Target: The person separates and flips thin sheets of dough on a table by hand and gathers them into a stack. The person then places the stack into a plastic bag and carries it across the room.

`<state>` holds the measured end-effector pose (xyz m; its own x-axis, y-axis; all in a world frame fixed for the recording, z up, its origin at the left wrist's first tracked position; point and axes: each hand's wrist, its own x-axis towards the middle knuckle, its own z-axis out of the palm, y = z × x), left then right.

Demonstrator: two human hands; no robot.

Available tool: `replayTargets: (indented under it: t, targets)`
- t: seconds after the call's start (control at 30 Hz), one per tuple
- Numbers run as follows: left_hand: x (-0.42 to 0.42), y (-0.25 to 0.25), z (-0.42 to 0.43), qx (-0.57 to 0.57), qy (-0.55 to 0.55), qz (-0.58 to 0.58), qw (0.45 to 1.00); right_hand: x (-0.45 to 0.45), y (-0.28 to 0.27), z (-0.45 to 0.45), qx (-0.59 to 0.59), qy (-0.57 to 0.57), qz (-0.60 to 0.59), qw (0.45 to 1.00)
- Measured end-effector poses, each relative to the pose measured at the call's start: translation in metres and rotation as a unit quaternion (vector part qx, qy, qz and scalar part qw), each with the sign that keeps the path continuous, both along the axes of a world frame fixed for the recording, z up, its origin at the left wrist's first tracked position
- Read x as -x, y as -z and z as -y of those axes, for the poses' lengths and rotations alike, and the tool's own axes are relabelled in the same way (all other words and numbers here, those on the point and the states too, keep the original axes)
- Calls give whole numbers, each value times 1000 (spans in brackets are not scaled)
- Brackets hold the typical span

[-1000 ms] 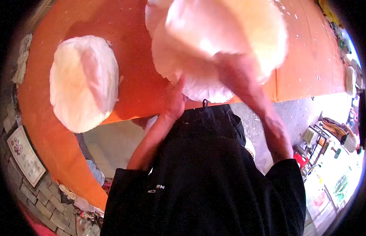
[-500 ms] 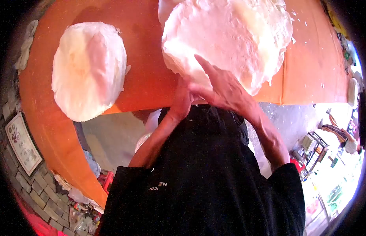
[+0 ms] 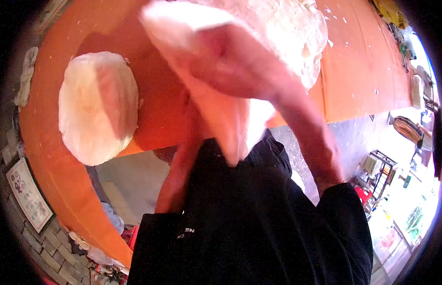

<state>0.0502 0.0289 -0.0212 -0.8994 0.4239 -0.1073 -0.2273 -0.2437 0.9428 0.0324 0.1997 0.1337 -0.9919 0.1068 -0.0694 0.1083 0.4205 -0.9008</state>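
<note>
A pale, soft sheet (image 3: 202, 90) hangs raised in front of me, blurred, its lower end near my black clothing. My right hand (image 3: 221, 61) is closed on its upper part. My left hand (image 3: 191, 107) is behind the sheet's left edge; its fingers are hidden. Beyond them, a pile of similar pale round sheets (image 3: 297, 33) lies on the orange table (image 3: 359, 71). At the left of the table sits another thick stack (image 3: 98, 107) of pale round sheets, untouched by either hand.
White scraps dot the right part of the table. A framed picture (image 3: 29, 194) stands at the lower left by grey bricks. At the right are a dark metal rack (image 3: 383, 173) and a red object (image 3: 363, 194). The table's near edge runs in front of my body.
The hands were together at the pile's near edge. Now a sheet is lifted off the pile, and my right hand has moved up and left with it. The view has shifted slightly.
</note>
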Motion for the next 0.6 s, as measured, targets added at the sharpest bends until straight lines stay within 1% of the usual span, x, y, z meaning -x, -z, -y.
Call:
replayTargets:
  t: [0.03, 0.07, 0.1, 0.13, 0.17, 0.2, 0.23, 0.27, 0.3, 0.33, 0.37, 0.43, 0.47, 0.5, 0.53, 0.57, 0.6]
  targets:
    - [9, -7, 6, -36, -27, 34, 998, 2, -14, -12, 105, -28, -5, 994]
    - [21, -14, 15, -56, -46, 61, 996, -5, -18, -21, 194, -5, -129, 972]
    - [33, -22, 25, -80, -65, 85, 991, -6, -25, -42, -245, -52, -274, 928]
    - [43, -28, 36, -95, -76, 104, 987, -15, -14, -75, -260, -70, -284, 920]
    - [54, -32, 48, -111, -87, 123, 982, -17, -5, -84, -100, -34, -208, 972]
    - [61, -31, 57, -123, -93, 142, 978, -20, 3, -93, 70, 28, -147, 986]
    - [72, -24, 65, -138, -100, 176, 970, -19, 6, -88, 402, 141, 26, 904]
    - [77, -15, 72, -155, -110, 206, 960, -24, 33, -100, 296, 165, 45, 940]
    - [81, 1, 78, -173, -122, 254, 944, -32, 79, -124, 186, 187, 63, 963]
    - [78, 12, 75, -92, -130, 212, 964, -45, 153, -158, 123, 150, 82, 978]
    - [76, 22, 68, -11, -136, 168, 976, -51, 204, -184, 58, 113, 97, 987]
    - [71, 42, 65, 59, -103, 170, 978, -58, 165, -158, 145, 156, 165, 963]
    - [68, 39, 57, 60, -126, 167, 976, -57, 168, -149, 134, 261, 140, 946]
    - [63, 35, 52, 64, -147, 168, 973, -57, 164, -149, 136, 256, 145, 946]
    - [59, 39, 54, 68, -151, 172, 971, -59, 158, -151, 166, 215, 158, 949]
    - [61, 43, 56, 101, -140, 154, 973, -55, 148, -149, 194, 172, 166, 951]
    - [63, 46, 57, 133, -129, 134, 974, -54, 155, -152, 195, 164, 165, 953]
